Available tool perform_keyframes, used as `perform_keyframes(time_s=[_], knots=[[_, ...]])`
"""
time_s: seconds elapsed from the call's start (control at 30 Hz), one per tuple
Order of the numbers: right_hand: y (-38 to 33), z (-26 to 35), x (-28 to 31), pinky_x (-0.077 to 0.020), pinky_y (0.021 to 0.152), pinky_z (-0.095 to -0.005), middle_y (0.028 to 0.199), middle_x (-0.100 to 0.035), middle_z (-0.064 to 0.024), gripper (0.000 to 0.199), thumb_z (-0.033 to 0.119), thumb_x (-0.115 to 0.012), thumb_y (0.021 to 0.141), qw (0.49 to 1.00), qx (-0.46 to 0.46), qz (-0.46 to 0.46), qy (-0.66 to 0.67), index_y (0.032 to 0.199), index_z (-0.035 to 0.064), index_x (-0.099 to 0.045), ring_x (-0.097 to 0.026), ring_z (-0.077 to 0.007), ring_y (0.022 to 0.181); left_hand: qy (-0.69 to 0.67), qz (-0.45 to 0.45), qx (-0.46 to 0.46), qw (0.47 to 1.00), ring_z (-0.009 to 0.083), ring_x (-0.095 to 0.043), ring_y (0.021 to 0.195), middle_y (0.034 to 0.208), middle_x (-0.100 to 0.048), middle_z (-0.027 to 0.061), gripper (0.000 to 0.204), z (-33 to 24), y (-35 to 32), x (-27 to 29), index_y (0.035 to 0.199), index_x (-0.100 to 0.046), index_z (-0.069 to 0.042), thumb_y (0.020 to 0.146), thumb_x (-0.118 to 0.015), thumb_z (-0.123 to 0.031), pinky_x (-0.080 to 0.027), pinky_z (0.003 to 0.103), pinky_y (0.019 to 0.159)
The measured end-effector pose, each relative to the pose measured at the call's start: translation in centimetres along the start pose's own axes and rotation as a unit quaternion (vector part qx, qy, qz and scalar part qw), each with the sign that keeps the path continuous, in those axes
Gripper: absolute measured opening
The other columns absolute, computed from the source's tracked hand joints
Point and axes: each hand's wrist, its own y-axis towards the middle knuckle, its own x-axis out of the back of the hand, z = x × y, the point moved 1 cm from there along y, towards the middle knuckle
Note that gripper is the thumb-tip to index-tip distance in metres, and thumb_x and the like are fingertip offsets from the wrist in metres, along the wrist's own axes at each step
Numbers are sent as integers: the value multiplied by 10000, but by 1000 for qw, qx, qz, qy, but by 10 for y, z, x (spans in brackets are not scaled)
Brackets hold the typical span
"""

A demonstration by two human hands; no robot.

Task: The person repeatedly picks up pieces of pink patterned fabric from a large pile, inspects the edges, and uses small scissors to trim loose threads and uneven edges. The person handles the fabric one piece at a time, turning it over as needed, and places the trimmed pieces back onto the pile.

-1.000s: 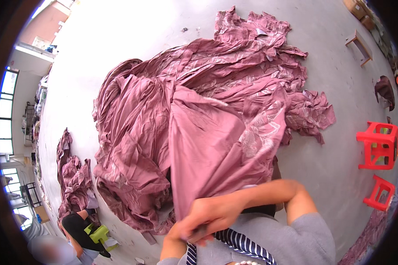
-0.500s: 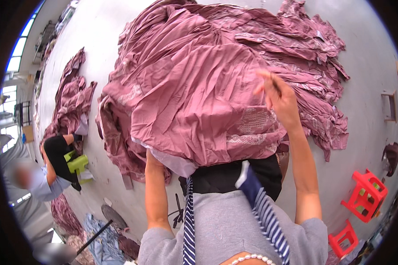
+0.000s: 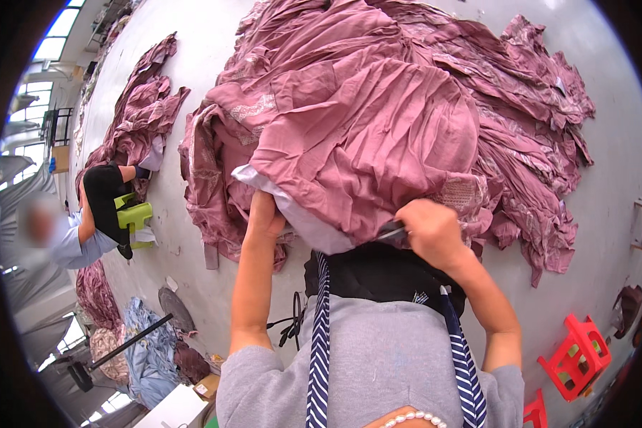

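Note:
A dusty-pink garment [image 3: 371,135] with lace bands lies bunched across my lap, its white lining edge [image 3: 310,221] turned toward me. My left hand [image 3: 267,216] is closed at that edge, its fingertips partly hidden under the cloth. At the near edge on the right, my right hand [image 3: 431,230] is closed round a small grey metal tool [image 3: 391,232] that looks like thread snips. The tool's tip lies against the pink cloth; what it touches exactly is hidden.
More pink garments [image 3: 528,135] spread beyond and to the right. Red plastic stools [image 3: 576,358] stand at lower right. At left a person [image 3: 85,235] sits on a green stool [image 3: 137,217] by another pink heap [image 3: 139,118]. Blue cloth [image 3: 150,349] lies at lower left.
My right hand has come down from above the garment to its near edge, with the metal tool now showing. A tie-like striped strap end has swung to the right. The view has shifted slightly.

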Motion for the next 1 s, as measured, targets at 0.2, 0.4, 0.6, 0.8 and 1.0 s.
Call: perform_keyframes(time_s=[0.2, 0.4, 0.6, 0.8, 1.0], knots=[[42, -94, 40, -405, 572, -213, 665, -555, 11, 129, 94, -642, 880, 885, -323, -254, 219, 811, -7, -600, -490, -43, 617, 205, 26, -62, 976, 237, -571, 499, 718, -574, 124, 237, -19, 18, 11, 963, -567, 26, 736, -517, -18, -495, 322, 439], [32, -152, -5, -361, 517, -210, 659, -551, 36, 132, 105, -675, 857, 899, -355, -174, 187, 796, 7, -611, -465, -25, 579, 419, 11, -306, 855, 191, -628, 719, 915, -642, 83, 413, -32, -10, -5, 1180, -556, 18, 788, -652, -68, -461, 251, 550], [33, -150, -3, -353, 510, -220, 652, -544, 27, 135, 112, -672, 855, 906, -346, -165, 180, 797, 9, -608, -454, -37, 563, 551, 92, -637, 532, 339, -497, 1216, 1231, -574, 153, 593, -31, -59, -79, 1253, -555, -65, 731, -769, -248, -394, 423, 957], [37, -118, 15, -425, 534, -288, 642, -609, -65, 190, 174, -686, 835, 916, -324, -198, 128, 845, -3, -617, -535, -121, 542, 584, 205, -575, 535, 315, -571, 1102, 1088, -646, 132, 368, -7, -10, -131, 1099, -623, -19, 735, -609, -68, -399, 389, 952], [30, -89, 32, -320, 519, -181, 697, -525, 66, 139, 105, -671, 884, 901, -291, -244, 210, 853, -2, -588, -393, -1, 606, 309, 341, -242, 854, 210, -614, 964, 967, -688, 106, 237, -3, 19, -132, 940, -623, -17, 763, -470, 20, -429, 295, 881]])
